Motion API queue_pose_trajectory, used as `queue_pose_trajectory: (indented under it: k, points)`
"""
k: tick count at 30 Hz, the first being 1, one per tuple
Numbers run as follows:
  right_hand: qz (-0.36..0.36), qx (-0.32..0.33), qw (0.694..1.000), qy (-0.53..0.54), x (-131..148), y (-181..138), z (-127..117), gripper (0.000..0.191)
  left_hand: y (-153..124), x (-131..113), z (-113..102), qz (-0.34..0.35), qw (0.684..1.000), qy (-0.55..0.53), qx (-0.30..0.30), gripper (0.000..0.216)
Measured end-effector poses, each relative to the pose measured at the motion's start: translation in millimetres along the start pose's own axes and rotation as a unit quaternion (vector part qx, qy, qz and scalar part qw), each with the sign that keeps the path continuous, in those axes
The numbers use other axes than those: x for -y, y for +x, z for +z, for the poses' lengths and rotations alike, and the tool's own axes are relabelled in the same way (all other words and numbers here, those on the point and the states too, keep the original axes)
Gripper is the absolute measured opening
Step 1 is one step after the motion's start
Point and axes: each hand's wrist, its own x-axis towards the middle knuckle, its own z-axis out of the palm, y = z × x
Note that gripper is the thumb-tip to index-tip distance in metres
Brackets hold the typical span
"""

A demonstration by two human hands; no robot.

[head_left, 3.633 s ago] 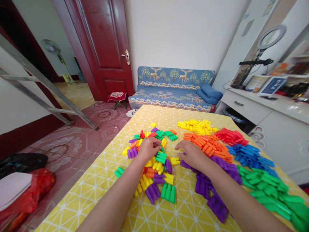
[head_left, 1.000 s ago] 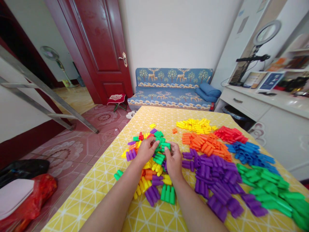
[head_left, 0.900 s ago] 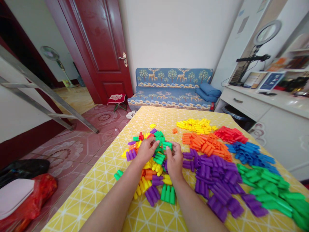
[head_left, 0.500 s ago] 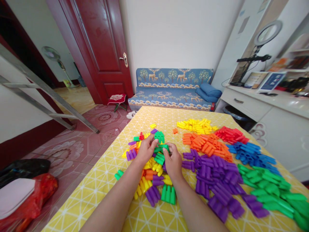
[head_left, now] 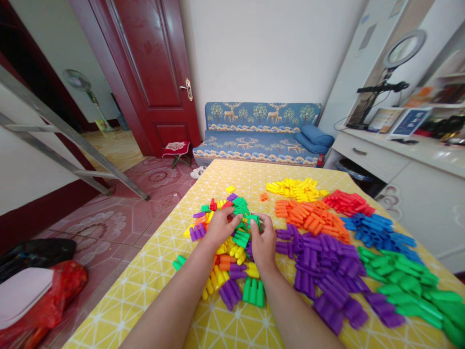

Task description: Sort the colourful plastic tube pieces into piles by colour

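Observation:
Both hands rest on a mixed pile of plastic blocks [head_left: 232, 252] on a table with a yellow patterned cloth [head_left: 145, 286]. My left hand [head_left: 220, 227] curls its fingers over green blocks [head_left: 240, 209] at the pile's far side. My right hand [head_left: 263, 240] pinches a green block [head_left: 253, 220] at its fingertips. Between the two hands lies another green block [head_left: 241, 237]. A green triple block [head_left: 253, 291] and a purple one [head_left: 229, 292] lie near my forearms.
Sorted heaps fill the right of the table: yellow [head_left: 296, 189], orange [head_left: 312, 218], red [head_left: 347, 202], blue [head_left: 378, 230], purple [head_left: 327, 271], green [head_left: 407, 286]. Beyond are a blue sofa [head_left: 261, 133], a red door [head_left: 145, 72], a white cabinet [head_left: 407, 169] and a ladder [head_left: 72, 140].
Over the last second my hands closed in on the green blocks at the pile's far side; the left lifted a green cluster and lowered it again. Earlier, the right hand came over from the purple heap.

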Motion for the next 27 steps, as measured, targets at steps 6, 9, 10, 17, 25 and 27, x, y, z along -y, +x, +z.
queue_pose_trajectory:
  k: [6, 9, 10, 17, 25, 27]
  points:
    - [-0.004, 0.0, 1.0, -0.023, 2.4, 0.1, -0.4, 0.025, -0.9, 1.3, 0.1, 0.027, 0.999, -0.04, 0.011, 0.031]
    - [-0.001, 0.004, 1.0, -0.019, 2.6, 0.0, -0.2, 0.025, -1.2, 0.5, -0.2, 0.02, 0.999, -0.049, 0.002, 0.032]
    - [-0.001, 0.006, 1.0, -0.019, 2.5, 0.0, 0.0, 0.025, -1.2, 0.3, -0.2, 0.017, 0.999, -0.048, 0.002, 0.032]
    - [-0.004, 0.007, 1.0, 0.007, 3.6, 0.4, 0.2, 0.025, -1.6, -0.2, -0.3, 0.016, 1.0, -0.018, 0.014, 0.028]
    - [0.001, 0.004, 1.0, -0.009, 5.1, 0.5, -0.2, 0.024, -1.8, -4.8, -2.8, 0.009, 0.999, -0.045, -0.011, 0.032]
    - [0.001, 0.005, 1.0, -0.009, 4.9, 0.5, 0.1, 0.024, -1.9, -5.0, -2.4, 0.007, 0.999, -0.045, -0.013, 0.032]
